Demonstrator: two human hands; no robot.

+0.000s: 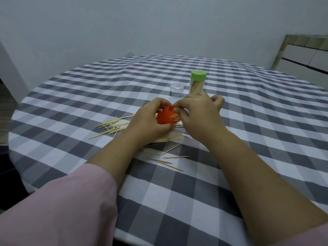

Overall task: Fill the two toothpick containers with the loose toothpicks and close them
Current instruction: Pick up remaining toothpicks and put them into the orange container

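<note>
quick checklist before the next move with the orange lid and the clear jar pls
1. Orange lid held firmly: ok, the left hand grips it.
2. Right hand free to fetch the jar: not ok, its fingers pinch at the lid's opening, where toothpick ends show.
3. Clear jar filled: not ok, it looks empty and stands open on the tablecloth.
4. Loose toothpicks all gathered: not ok, many lie scattered by the hands.
5. Green-lidded container full and closed: ok, lid on, toothpicks inside.
6. Lid clear of stuck toothpicks: cannot tell.
</note>
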